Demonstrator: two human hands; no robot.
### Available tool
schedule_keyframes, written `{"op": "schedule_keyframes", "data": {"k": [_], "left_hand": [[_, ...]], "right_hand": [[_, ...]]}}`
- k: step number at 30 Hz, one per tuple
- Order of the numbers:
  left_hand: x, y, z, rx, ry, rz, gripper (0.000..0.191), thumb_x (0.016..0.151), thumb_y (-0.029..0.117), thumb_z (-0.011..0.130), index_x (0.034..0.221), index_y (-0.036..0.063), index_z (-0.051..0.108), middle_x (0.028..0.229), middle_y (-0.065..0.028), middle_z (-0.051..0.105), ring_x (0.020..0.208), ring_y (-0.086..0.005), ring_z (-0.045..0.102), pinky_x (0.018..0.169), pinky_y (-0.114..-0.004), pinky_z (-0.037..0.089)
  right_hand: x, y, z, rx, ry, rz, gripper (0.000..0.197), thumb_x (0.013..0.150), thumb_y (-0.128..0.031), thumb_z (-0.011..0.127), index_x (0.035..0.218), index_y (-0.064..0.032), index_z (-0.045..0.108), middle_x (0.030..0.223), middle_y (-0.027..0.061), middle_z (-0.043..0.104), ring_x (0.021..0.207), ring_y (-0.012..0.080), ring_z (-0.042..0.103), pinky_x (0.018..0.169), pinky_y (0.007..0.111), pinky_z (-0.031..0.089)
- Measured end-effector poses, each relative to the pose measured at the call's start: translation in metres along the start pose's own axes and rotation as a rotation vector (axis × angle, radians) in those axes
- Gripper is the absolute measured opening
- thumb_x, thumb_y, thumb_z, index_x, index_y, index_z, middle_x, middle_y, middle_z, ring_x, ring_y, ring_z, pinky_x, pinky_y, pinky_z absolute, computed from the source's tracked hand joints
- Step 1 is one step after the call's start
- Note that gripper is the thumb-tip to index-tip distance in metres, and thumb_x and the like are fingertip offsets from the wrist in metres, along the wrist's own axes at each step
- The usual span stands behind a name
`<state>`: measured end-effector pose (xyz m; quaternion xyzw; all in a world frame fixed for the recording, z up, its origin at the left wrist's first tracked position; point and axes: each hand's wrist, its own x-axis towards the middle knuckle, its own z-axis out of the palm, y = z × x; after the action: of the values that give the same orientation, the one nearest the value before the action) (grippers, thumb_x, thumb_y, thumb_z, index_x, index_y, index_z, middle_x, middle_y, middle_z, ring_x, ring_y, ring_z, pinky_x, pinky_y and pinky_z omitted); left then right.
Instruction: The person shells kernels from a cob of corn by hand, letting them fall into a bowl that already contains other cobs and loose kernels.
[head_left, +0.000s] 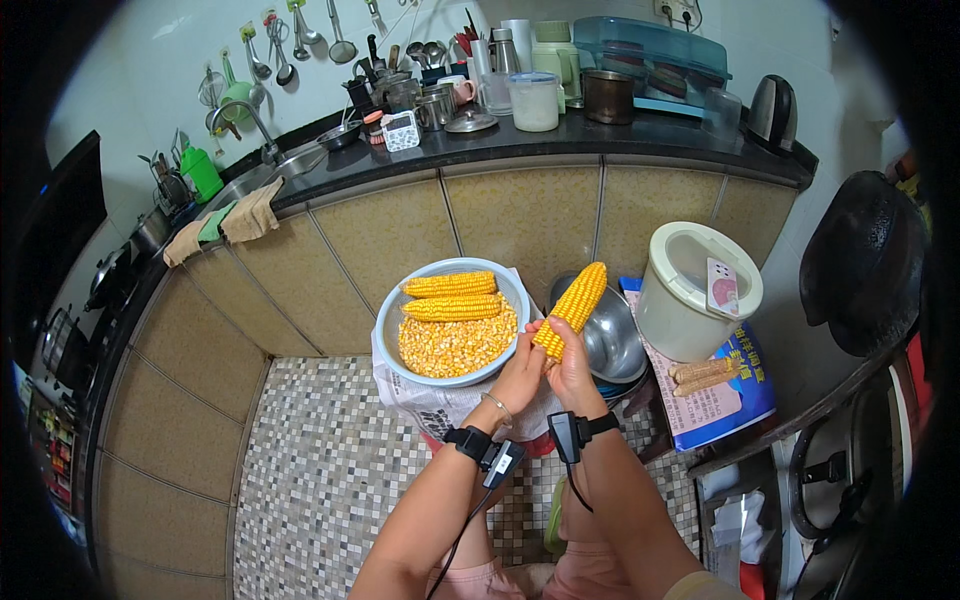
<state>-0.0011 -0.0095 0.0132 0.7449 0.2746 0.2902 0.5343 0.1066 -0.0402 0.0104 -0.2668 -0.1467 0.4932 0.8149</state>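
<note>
A yellow ear of corn (581, 300) tilts up and to the right between my hands, its rows of kernels looking full. My right hand (571, 367) grips its lower part, the thumb lying along the kernels. At the same lower end, the fingers of my left hand (523, 369) close on the ear; my hands partly hide that end. Just left of them stands a light blue plastic basin (386, 352) with a strainer-like inner wall. Loose corn kernels (454, 349) cover its bottom, and two whole ears of corn (450, 296) lie at its far side.
Behind the held ear is a steel bowl (619, 334). To the right, a lidded cream bucket (686, 300) and stripped corncobs (705, 375) rest on printed sheets (697, 427). Newspaper (390, 382) lies under the basin. A black wok (862, 262) stands far right; the counter (525, 146) runs behind.
</note>
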Motion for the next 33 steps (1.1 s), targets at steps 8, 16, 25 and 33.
{"op": "schedule_keyframes", "data": {"k": [8,16,25,33], "left_hand": [[-0.001,0.009,-0.001,-0.019,0.013,-0.062,0.039,0.100,0.027,0.037,0.125,-0.0022,0.041,0.112,-0.0233,0.055,0.100,-0.0324,0.058,0.088,-0.037,0.044],[-0.004,0.033,-0.006,0.429,0.361,0.354,0.014,0.080,0.009,0.065,0.090,0.0029,0.058,0.085,-0.0119,0.055,0.074,-0.0255,0.057,0.066,-0.032,0.046],[-0.007,0.034,-0.009,0.387,0.297,0.363,0.014,0.076,0.008,0.066,0.088,0.0029,0.059,0.083,-0.0131,0.055,0.081,-0.0310,0.056,0.072,-0.039,0.045],[-0.006,0.033,-0.011,0.382,0.304,0.324,0.009,0.080,0.008,0.064,0.086,0.0025,0.060,0.081,-0.0129,0.056,0.077,-0.0304,0.057,0.069,-0.038,0.046]], "right_hand": [[0.003,0.001,-0.002,0.046,0.003,0.029,0.023,0.087,-0.014,0.062,0.103,-0.0051,0.048,0.087,0.0098,0.062,0.081,0.0201,0.064,0.075,0.034,0.055],[0.001,-0.004,0.003,0.033,0.057,-0.098,0.023,0.088,-0.010,0.063,0.104,-0.0048,0.046,0.087,0.0094,0.061,0.082,0.0205,0.064,0.071,0.033,0.055],[-0.003,-0.009,0.007,0.020,0.023,-0.074,0.026,0.087,-0.007,0.064,0.104,-0.0050,0.044,0.088,0.0099,0.060,0.081,0.0203,0.064,0.072,0.032,0.055],[-0.002,-0.008,0.007,-0.038,0.026,-0.122,0.029,0.087,-0.005,0.063,0.106,-0.0053,0.041,0.088,0.0100,0.060,0.080,0.0197,0.064,0.071,0.032,0.055]]}}
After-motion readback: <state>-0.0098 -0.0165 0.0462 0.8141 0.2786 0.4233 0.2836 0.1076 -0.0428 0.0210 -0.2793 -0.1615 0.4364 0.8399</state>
